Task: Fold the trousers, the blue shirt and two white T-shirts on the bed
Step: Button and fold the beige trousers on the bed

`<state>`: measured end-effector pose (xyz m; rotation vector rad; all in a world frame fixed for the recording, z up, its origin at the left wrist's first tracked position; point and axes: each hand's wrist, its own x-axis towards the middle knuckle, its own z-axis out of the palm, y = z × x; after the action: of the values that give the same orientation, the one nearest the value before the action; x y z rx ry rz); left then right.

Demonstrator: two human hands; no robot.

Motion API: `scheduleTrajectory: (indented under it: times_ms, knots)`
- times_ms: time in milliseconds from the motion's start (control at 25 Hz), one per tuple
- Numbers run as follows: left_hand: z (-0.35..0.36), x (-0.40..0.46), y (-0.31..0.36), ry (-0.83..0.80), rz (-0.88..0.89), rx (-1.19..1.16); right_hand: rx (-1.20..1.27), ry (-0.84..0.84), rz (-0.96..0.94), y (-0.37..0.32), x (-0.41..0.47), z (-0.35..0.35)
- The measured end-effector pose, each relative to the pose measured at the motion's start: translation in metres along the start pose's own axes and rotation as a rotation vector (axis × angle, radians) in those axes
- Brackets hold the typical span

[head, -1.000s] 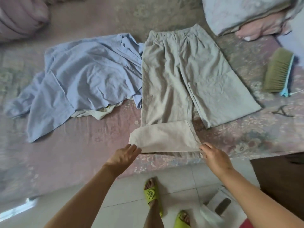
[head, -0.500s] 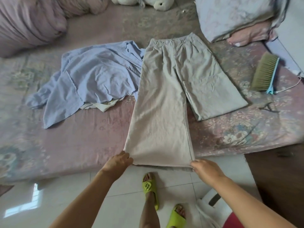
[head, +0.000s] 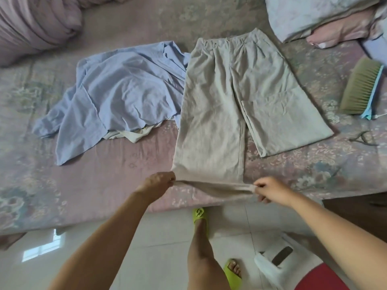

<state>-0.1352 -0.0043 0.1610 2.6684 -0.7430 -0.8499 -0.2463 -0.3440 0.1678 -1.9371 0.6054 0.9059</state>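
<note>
Head view: the trousers (head: pixel 211 114) lie flat near the front edge of the bed (head: pixel 104 185), one leg reaching that edge, where the left hand (head: pixel 159 183) and right hand (head: pixel 270 189) each pinch a hem corner with curled fingers. The blue shirt (head: pixel 117 97) lies crumpled beside the trousers, touching them, covering a white T-shirt (head: pixel 129 135). A brush (head: pixel 358 88) lies near the bed's right edge.

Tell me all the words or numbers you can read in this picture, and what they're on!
No words or numbers can be read anywhere.
The green slipper has a raised mark on its strap, perhaps a logo or letter, too blurred to read.
The trousers, blue shirt and brush show no labels or print.
</note>
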Motion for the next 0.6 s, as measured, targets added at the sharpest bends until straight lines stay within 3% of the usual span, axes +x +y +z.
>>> scheduleTrajectory:
  times_ms: [120,280,400,480,600]
  knots:
    - [-0.036,0.076,-0.014,0.082,-0.094,-0.167,0.377,0.183,0.085,-0.046,0.053,-0.043]
    - [-0.064,0.192,-0.041,0.084,-0.060,-0.235,0.541,0.278,0.168,-0.084,0.150,-0.090]
    - [-0.070,0.271,-0.051,0.134,-0.097,-0.207,0.502,0.447,0.134,-0.095,0.227,-0.118]
    - [-0.058,0.305,-0.052,0.252,-0.135,-0.130,0.418,0.579,0.052,-0.097,0.257,-0.124]
    - [-0.013,0.315,-0.048,0.429,-0.067,0.097,-0.091,0.666,-0.112,-0.079,0.261,-0.094]
